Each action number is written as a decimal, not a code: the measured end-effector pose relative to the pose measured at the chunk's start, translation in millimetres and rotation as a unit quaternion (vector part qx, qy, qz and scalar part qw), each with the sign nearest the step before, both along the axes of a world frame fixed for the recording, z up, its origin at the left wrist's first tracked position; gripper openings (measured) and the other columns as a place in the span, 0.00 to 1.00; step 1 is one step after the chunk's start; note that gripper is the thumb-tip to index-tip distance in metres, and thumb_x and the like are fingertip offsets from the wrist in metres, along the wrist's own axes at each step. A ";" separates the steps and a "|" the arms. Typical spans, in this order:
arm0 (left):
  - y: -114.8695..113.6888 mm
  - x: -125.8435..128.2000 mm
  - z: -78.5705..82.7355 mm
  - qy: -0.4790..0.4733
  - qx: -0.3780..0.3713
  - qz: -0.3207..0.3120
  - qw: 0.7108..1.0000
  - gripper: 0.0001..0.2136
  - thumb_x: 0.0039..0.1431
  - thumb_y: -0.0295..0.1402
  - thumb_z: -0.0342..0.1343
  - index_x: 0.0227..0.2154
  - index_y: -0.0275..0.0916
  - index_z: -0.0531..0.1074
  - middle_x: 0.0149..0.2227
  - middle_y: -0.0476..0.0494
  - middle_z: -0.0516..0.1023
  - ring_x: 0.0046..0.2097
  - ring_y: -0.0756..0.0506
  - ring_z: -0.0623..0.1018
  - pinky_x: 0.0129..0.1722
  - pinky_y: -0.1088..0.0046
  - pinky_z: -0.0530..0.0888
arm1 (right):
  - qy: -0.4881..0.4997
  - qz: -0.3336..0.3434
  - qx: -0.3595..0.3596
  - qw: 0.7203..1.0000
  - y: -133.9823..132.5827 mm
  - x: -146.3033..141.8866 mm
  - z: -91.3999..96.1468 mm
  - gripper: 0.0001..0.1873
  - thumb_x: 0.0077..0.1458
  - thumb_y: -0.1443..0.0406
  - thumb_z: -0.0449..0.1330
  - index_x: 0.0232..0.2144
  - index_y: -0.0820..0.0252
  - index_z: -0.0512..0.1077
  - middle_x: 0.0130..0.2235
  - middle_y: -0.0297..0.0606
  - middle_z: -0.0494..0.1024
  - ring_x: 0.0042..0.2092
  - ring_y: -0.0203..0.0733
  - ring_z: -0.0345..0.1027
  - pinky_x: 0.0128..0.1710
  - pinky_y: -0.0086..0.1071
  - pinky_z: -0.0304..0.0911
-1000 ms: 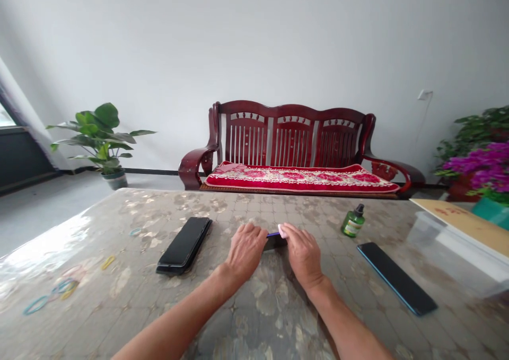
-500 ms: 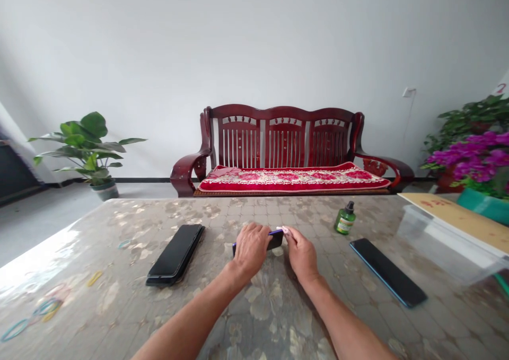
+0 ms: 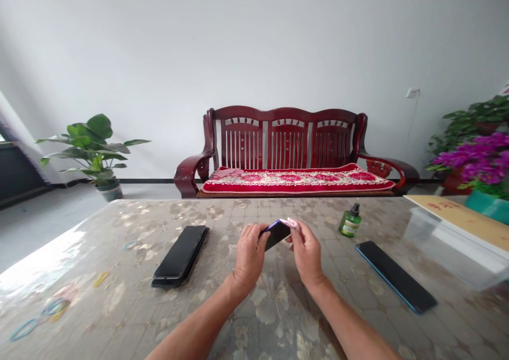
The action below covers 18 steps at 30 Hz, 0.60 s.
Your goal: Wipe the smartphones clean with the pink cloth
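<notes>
My left hand [image 3: 248, 254] and my right hand [image 3: 307, 251] hold a dark phone with a blue edge [image 3: 275, 233] between them, lifted a little off the patterned table [image 3: 254, 317] and tilted. The left fingers curl round its left end. The right fingers pinch its right end, where something small and pink [image 3: 293, 223] shows at the fingertips. A stack of black phones [image 3: 181, 255] lies to the left of my hands. Another dark phone with a blue rim [image 3: 395, 277] lies to the right.
A small green bottle [image 3: 350, 221] stands right of my hands. A clear plastic box [image 3: 457, 248] sits at the table's right edge. Coloured rubber bands [image 3: 51, 307] lie at the left. Beyond the table are a red wooden bench [image 3: 290, 153] and potted plants [image 3: 93, 150].
The phone lay flat on the table under both hands; now both hands have raised it off the surface and tilted it. The view has shifted slightly.
</notes>
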State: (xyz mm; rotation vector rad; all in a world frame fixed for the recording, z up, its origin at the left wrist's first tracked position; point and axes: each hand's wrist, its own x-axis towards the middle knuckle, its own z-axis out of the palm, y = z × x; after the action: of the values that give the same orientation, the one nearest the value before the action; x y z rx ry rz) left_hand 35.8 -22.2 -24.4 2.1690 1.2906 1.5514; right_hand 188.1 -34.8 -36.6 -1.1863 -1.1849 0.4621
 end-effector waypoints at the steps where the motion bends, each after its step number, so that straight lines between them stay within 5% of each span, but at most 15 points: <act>1: 0.0 -0.1 -0.8 -0.017 -0.001 -0.004 1.000 0.06 0.64 0.30 0.50 0.37 0.41 0.72 0.34 0.47 0.76 0.38 0.44 0.73 0.39 0.69 0.70 | -0.009 -0.004 0.011 1.000 -0.1 -1.1 1.4 0.20 0.62 0.52 0.53 0.46 0.58 0.74 0.41 0.41 0.80 0.31 0.40 0.73 0.30 0.31 0.70; 8: 0.0 -6.7 1.5 -0.016 -0.004 -0.036 0.999 0.06 0.65 0.30 0.49 0.39 0.41 0.72 0.36 0.47 0.77 0.39 0.45 0.75 0.40 0.71 0.70 | -0.154 -0.034 0.117 0.981 -2.4 -4.5 14.4 0.14 0.65 0.61 0.50 0.46 0.56 0.73 0.44 0.42 0.79 0.46 0.43 0.73 0.47 0.37 0.69; 18: -10.7 -17.3 30.6 0.072 0.009 -0.012 0.997 0.05 0.66 0.32 0.52 0.39 0.42 0.72 0.37 0.48 0.77 0.41 0.43 0.74 0.41 0.69 0.68 | -0.372 -0.043 0.215 0.902 -21.1 -16.1 43.4 0.16 0.66 0.69 0.52 0.53 0.55 0.70 0.47 0.40 0.79 0.47 0.41 0.73 0.49 0.35 0.66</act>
State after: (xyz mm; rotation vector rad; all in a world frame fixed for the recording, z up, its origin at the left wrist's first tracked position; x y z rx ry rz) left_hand 18.5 -32.9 6.2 2.3372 1.2899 1.4250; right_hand 171.9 -55.9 6.8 -1.0336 -1.7600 -0.3622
